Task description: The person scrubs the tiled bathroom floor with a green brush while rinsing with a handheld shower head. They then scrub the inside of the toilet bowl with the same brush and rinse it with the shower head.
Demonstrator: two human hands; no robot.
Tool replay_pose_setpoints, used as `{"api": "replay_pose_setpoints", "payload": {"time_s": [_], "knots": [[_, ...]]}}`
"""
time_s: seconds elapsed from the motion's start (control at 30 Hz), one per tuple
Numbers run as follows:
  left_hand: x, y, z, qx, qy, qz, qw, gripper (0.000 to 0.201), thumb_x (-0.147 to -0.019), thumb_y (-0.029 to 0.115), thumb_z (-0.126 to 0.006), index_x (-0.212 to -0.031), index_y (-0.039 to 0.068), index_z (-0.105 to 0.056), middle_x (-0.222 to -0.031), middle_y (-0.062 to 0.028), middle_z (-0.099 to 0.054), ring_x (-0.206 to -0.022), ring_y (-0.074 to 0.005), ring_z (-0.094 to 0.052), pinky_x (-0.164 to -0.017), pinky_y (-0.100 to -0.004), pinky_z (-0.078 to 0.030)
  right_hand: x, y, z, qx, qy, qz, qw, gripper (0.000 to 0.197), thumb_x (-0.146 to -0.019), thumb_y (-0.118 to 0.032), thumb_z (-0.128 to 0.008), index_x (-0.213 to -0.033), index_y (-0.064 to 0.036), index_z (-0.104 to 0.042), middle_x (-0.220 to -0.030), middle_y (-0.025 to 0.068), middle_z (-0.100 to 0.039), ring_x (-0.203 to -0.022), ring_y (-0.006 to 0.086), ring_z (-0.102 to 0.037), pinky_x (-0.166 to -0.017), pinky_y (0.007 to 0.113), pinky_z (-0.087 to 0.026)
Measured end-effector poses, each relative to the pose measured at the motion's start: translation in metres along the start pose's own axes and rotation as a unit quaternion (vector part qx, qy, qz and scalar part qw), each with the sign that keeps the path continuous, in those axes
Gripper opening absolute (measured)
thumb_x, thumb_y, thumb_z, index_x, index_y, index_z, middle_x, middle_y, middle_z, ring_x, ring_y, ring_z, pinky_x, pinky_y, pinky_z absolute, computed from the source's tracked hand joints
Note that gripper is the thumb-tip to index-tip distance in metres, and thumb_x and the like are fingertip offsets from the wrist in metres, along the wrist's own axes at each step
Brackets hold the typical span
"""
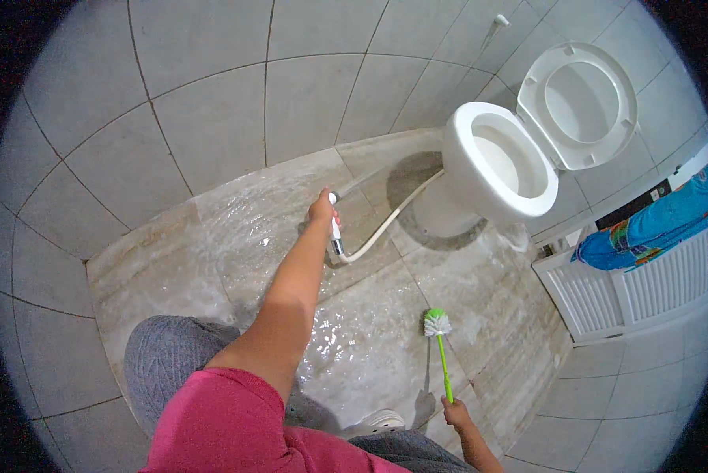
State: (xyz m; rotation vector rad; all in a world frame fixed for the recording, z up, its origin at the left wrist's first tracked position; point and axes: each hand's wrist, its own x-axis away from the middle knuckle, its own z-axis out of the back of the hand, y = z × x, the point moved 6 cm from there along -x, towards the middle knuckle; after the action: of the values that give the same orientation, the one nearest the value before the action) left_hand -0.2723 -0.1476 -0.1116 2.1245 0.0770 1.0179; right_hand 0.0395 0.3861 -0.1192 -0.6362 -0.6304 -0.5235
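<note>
Fingers of your left hand [320, 210] are wrapped around one white sprayer [336, 229], held over the middle of the floor [362, 339]; a faint streak, like water, leaves its head toward the right. One pale hose [411, 197] curves from its metal end to the toilet. Fingers of your right hand [454, 413] are closed on the green handle of one brush [444, 363], toward the floor's near right corner. Its white-and-green head points away from you; whether it touches the floor cannot be told.

One white toilet [480, 180] stands near the far right corner, seat and lid [581, 102] raised; what lies deep in its bowl is unclear. Wet, shiny tiles with whitish streaks spread around you. One light shoe [381, 418] shows at the near edge.

Along the right edge are two white louvred panels [582, 292], one blue patterned cloth [653, 225] hanging over them. Marks on a black strip [634, 209] behind are too small to read.
</note>
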Motion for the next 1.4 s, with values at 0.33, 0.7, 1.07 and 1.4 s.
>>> {"api": "replay_pose_setpoints", "payload": {"time_s": [0.33,0.7,1.07,1.4], "knots": [[-0.001,0.0,-0.002,0.0,-0.005,0.002,1.0,0.045,-0.075,0.05,-0.045,-0.067,0.006,-0.046,-0.043,-0.0037,-0.036,-0.032,-0.0179,-0.037,-0.035,-0.0358,-0.034,-0.003,0.006,-0.001,0.031,0.012,-0.012,0.999,0.036,-0.078,-0.037,-0.052,-0.062,-0.0055,-0.044,-0.045,0.0023,-0.041,-0.034,0.0131,-0.039,-0.033,0.028,-0.032],[-0.004,-0.005,-0.006,-0.023,-0.031,0.017,0.999,0.042,-0.075,0.049,-0.044,-0.071,0.007,-0.045,-0.046,-0.004,-0.036,-0.034,-0.0182,-0.037,-0.036,-0.036,-0.034,-0.013,0.014,-0.003,0.02,0.023,0.019,0.999,0.036,-0.078,-0.038,-0.052,-0.063,-0.0057,-0.044,-0.046,0.0019,-0.041,-0.035,0.0126,-0.039,-0.033,0.028,-0.032],[-0.008,-0.024,-0.016,-0.06,-0.047,0.043,0.996,0.039,-0.076,0.049,-0.044,-0.081,0.01,-0.045,-0.048,-0.0037,-0.035,-0.037,-0.0178,-0.037,-0.037,-0.0371,-0.034,-0.004,-0.003,-0.001,0.03,0.018,0.045,0.998,0.037,-0.079,-0.037,-0.05,-0.062,-0.005,-0.045,-0.044,0.0025,-0.041,-0.035,0.0125,-0.039,-0.033,0.028,-0.032],[-0.002,-0.017,-0.018,-0.069,-0.051,0.036,0.996,0.04,-0.075,0.05,-0.044,-0.079,0.01,-0.045,-0.048,-0.0032,-0.035,-0.038,-0.0171,-0.038,-0.038,-0.037,-0.034,-0.017,0.011,-0.004,0.065,0.016,0.055,0.996,0.037,-0.079,-0.036,-0.05,-0.063,-0.0039,-0.045,-0.045,0.0029,-0.041,-0.034,0.013,-0.04,-0.033,0.028,-0.032]]}}
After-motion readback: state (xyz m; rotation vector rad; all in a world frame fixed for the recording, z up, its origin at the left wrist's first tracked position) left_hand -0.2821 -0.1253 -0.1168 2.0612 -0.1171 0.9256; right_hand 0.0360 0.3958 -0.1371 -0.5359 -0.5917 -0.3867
